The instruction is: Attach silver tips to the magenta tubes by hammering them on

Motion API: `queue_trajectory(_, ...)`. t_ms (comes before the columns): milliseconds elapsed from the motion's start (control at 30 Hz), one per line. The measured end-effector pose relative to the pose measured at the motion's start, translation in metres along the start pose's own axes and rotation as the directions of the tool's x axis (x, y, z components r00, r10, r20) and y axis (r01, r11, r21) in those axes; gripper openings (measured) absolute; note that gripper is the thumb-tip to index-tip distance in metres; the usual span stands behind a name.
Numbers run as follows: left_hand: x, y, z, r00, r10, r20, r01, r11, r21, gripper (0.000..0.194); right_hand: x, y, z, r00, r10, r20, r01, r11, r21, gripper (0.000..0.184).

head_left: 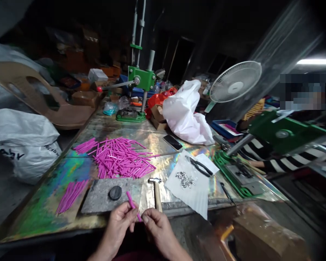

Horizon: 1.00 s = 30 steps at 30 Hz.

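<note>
My left hand [120, 224] pinches a thin pink stick [129, 199] between thumb and fingers, tilted over the table's front edge. Close by its lower end, my right hand [160, 225] has thumb and fingertips pressed together; whatever they hold is too small to make out. Just beyond the hands lies a hammer [157, 195] with a wooden handle. To its left a dark round disc [115, 193] sits on a grey slab [97, 197]. Behind the slab is a large heap of pink sticks [122, 157], with a smaller bundle [72, 195] at left. Small metal pieces [184, 179] lie on white paper [199, 197].
Black-handled pliers [201, 166] rest on the paper, and a phone [172, 142] lies behind. Green hand presses stand at the back [142, 78] and right [284, 132]. A white bag [186, 114] and a fan [235, 83] are farther back. A co-worker's striped sleeve [288, 159] shows at right.
</note>
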State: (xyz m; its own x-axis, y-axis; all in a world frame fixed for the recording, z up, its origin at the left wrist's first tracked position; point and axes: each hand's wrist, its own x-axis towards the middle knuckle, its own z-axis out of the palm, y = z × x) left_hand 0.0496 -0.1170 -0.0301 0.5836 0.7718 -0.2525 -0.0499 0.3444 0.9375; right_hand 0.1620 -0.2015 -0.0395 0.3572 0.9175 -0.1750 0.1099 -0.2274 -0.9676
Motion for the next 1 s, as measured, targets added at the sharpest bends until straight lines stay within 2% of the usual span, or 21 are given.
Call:
queue_trajectory(67,0.001,-0.001,-0.004,1.0,0.013,-0.027,-0.013,0.999,0.032,0.031,0.003,0.008,-0.025,0.976,-0.082,-0.2,0.028,0.966,-0.258,0.03)
queue_trajectory(100,0.002,-0.002,-0.006,0.999,0.02,-0.037,-0.018,0.999,0.046,0.031,0.006,0.012,-0.041,0.951,-0.109,-0.29,-0.003,0.932,-0.362,0.03)
queue_trajectory(167,0.004,-0.006,-0.011,0.999,0.021,-0.04,-0.018,0.998,0.066,0.032,0.013,0.021,-0.077,0.908,-0.107,-0.405,-0.087,0.897,-0.433,0.031)
queue_trajectory(267,0.008,-0.014,-0.014,1.0,0.021,-0.019,-0.019,0.996,0.091,0.034,0.027,0.033,-0.125,0.863,-0.102,-0.495,-0.21,0.819,-0.534,0.025)
queue_trajectory(367,0.011,-0.021,-0.014,0.999,0.034,-0.004,-0.034,0.993,0.111,0.034,0.041,0.043,-0.149,0.868,-0.09,-0.489,-0.273,0.736,-0.62,0.017)
queue_trajectory(500,0.012,-0.025,-0.014,1.0,0.02,-0.024,-0.017,0.994,0.109,0.037,0.054,0.051,-0.149,0.893,-0.076,-0.444,-0.285,0.666,-0.689,0.01)
queue_trajectory(600,0.011,-0.024,-0.014,1.0,-0.001,-0.031,0.005,0.993,0.116,0.039,0.058,0.053,-0.145,0.903,-0.079,-0.423,-0.268,0.666,-0.696,0.009)
queue_trajectory(800,0.01,-0.025,-0.012,0.999,-0.029,-0.023,0.031,0.994,0.103,0.04,0.046,0.044,-0.135,0.899,-0.099,-0.427,-0.187,0.795,-0.578,0.011)
queue_trajectory(1000,0.009,-0.016,-0.007,0.999,-0.05,0.021,0.048,0.996,0.079,0.041,0.028,0.027,-0.101,0.927,-0.094,-0.363,-0.025,0.95,-0.312,0.011)
